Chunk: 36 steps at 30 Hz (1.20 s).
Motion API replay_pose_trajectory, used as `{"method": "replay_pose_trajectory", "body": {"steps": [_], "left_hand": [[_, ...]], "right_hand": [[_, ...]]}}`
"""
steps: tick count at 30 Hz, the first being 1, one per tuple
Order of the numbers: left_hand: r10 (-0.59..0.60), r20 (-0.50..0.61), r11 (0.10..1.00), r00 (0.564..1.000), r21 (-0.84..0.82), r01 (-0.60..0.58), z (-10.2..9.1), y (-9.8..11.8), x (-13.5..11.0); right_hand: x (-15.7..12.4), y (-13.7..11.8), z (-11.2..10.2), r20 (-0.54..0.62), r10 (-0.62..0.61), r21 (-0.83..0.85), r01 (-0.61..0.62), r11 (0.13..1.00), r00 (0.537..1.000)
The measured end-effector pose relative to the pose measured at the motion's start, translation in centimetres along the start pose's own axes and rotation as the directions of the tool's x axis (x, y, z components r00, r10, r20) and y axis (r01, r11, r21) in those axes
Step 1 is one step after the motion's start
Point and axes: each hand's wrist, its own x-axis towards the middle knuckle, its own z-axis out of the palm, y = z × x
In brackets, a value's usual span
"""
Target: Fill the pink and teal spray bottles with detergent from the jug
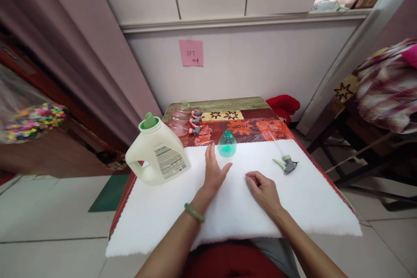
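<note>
L hand: your left hand [213, 169] lies flat on the white pad [309, 208], fingers loosely spread, thumb out to the side, holding nothing; fingertips just short of the green bottle [227, 144].
R hand: your right hand [262, 189] rests knuckles-up on the pad, nearer you than the bottle; fingers curled under, pressed together, nothing pinched.
Bottle: small, teal-green, no cap, upright at the pad's far edge, just beyond L fingertips. Long axis vertical, neck pointing up.
Sprayer head: trigger sprayer head [286, 164] lies on its side, R of the bottle & well apart; dip tube points left, roughly toward the bottle.
Jug: white detergent jug [158, 153], green cap, L of the bottle, near.
Behind: clear bottles w/ pink triggers [186, 120], lying down, beyond & L of the bottle.
Risk: the bottle looks light & prob. empty, so a nudge from L fingertips could tip it; the soft pad gives poor footing.
</note>
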Motion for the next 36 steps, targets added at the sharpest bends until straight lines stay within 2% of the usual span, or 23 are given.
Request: {"method": "replay_pose_trajectory", "body": {"steps": [2, 4, 7, 8, 9, 11, 12, 14, 16, 18, 20, 23, 26, 29, 32, 36], "left_hand": [[0.069, -0.043, 0.996, 0.997, 0.062, -0.066, -3.0, 0.9, -2.0], [0.148, -0.136, 0.981, 0.98, 0.146, -0.127, -6.6, 1.5, -4.0], [0.141, -0.338, 0.972, 0.931, 0.227, -0.065, -11.9, 1.1, -6.1], [0.105, -0.43, 0.975, 0.897, 0.222, -0.007, -13.5, 0.6, -6.5], [0.049, -0.534, 0.981, 0.844, 0.185, 0.06, -14.9, 0.0, -6.7], [-0.11, -0.692, 0.98, 0.714, 0.043, 0.192, -17.3, -1.4, -6.7], [-0.172, -0.731, 0.972, 0.661, -0.016, 0.236, -18.2, -2.2, -6.5], [-0.263, -0.757, 0.951, 0.598, -0.099, 0.293, -19.5, -3.6, -5.6], [-0.334, -0.75, 0.932, 0.571, -0.17, 0.321, -20.1, -4.7, -4.3], [-0.392, -0.722, 0.914, 0.57, -0.235, 0.331, -20.4, -5.4, -2.8], [-0.436, -0.67, 0.898, 0.601, -0.282, 0.338, -20.5, -5.7, -1.3], [-0.5, -0.588, 0.866, 0.636, -0.32, 0.384, -20.7, -6.0, 0.4], [-0.536, -0.585, 0.842, 0.609, -0.318, 0.436, -20.9, -6.5, 1.5], [-0.515, -0.621, 0.851, 0.591, -0.286, 0.441, -20.6, -6.5, 2.0], [-0.471, -0.643, 0.87, 0.604, -0.223, 0.44, -20.2, -5.7, 2.3], [-0.392, -0.646, 0.888, 0.656, -0.079, 0.453, -20.5, -3.1, 2.7]], "right_hand": [[0.0, 0.3, -0.1, 0.027, 0.027, 0.067, -0.029, 0.997, 0.999], [0.1, 0.3, -0.3, 0.051, 0.057, 0.138, -0.064, 0.988, 0.997], [0.9, -1.2, -0.2, 0.067, 0.085, 0.255, -0.1, 0.962, 0.994], [1.3, -2.2, 0.2, 0.069, 0.088, 0.305, -0.105, 0.947, 0.994], [1.7, -3.5, 0.7, 0.073, 0.086, 0.359, -0.107, 0.927, 0.994], [2.8, -6.4, 2.5, 0.08, 0.072, 0.491, -0.102, 0.865, 0.994], [3.3, -7.9, 3.7, 0.096, 0.059, 0.555, -0.103, 0.826, 0.994], [4.2, -10.5, 6.8, 0.131, 0.038, 0.661, -0.116, 0.741, 0.991], [4.8, -12.2, 10.2, 0.146, 0.061, 0.741, -0.15, 0.655, 0.987], [5.3, -12.6, 13.3, 0.152, 0.144, 0.788, -0.208, 0.58, 0.978], [5.5, -12.0, 15.6, 0.186, 0.208, 0.793, -0.272, 0.545, 0.96], [5.7, -10.3, 17.3, 0.252, 0.167, 0.777, -0.303, 0.551, 0.953], [5.8, -9.2, 17.6, 0.305, 0.04, 0.761, -0.269, 0.59, 0.952], [5.9, -9.2, 17.4, 0.307, -0.046, 0.742, -0.208, 0.637, 0.951], [6.2, -9.7, 17.0, 0.285, -0.129, 0.742, -0.133, 0.657, 0.95], [6.8, -10.0, 16.0, 0.354, -0.194, 0.748, -0.153, 0.646, 0.915]]}}
